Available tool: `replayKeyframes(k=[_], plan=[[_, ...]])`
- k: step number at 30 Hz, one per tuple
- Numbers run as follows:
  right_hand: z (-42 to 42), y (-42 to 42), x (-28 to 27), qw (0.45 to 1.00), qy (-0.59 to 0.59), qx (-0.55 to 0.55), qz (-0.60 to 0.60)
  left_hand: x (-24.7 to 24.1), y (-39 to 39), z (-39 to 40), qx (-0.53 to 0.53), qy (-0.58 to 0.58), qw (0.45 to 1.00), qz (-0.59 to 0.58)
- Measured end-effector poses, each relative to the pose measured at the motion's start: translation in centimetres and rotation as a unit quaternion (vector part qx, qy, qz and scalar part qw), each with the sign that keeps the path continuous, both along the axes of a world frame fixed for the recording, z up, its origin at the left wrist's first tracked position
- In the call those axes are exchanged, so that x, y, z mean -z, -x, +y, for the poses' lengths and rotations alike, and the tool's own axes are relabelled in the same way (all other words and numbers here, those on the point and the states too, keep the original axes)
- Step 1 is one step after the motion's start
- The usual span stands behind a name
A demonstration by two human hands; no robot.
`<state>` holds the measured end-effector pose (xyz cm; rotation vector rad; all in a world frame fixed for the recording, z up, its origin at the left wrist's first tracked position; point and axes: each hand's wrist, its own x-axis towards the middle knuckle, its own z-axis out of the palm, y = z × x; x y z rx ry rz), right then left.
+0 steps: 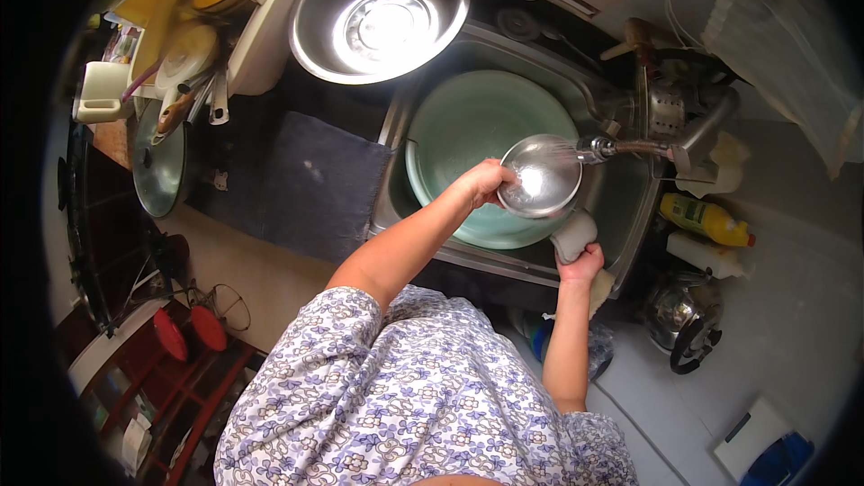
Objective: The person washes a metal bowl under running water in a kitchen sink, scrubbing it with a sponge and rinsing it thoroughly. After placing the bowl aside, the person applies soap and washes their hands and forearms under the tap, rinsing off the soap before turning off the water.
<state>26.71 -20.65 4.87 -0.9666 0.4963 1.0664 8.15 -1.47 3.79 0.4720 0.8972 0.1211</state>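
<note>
My left hand [487, 182] grips a small stainless steel bowl [543, 199] by its rim. The bowl is tilted under the faucet's spray head [597, 149], and water runs into it in fine streams. Beneath it a wide pale green plastic basin [466, 104] fills most of the stainless steel sink [624, 216]. My right hand [582, 264] is closed around a folded whitish cloth or pad [574, 235] at the sink's front right, apart from the bowl. Its fingers are partly hidden from above.
A large steel bowl [324, 20] stands behind the sink on the left. On the counter to the left lies a dark cloth mat [324, 179]. Right of the sink are a yellow bottle [705, 219] and a metal kettle [678, 314]. A utensil holder [263, 47] rises at the back left.
</note>
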Motion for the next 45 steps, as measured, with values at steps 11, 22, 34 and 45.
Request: replayKeyframes(k=[11,22,34,45], plan=[[-1.1,0.5,2.3,0.996,0.084,0.012,0.02,-3.1,-0.2,0.4,-0.037,-0.595,0.776,0.205],[1.5,-1.6,3.9,0.995,0.092,-0.038,0.007,-7.9,-2.0,1.7,0.016,-0.824,0.566,0.021],[5.1,1.4,3.9,0.994,0.077,-0.077,0.003,-21.3,16.7,8.1,-0.006,-0.924,0.378,0.049],[6.2,10.2,4.4,0.998,0.068,-0.009,0.004,-33.2,38.5,19.0,-0.033,-0.925,0.358,0.126]])
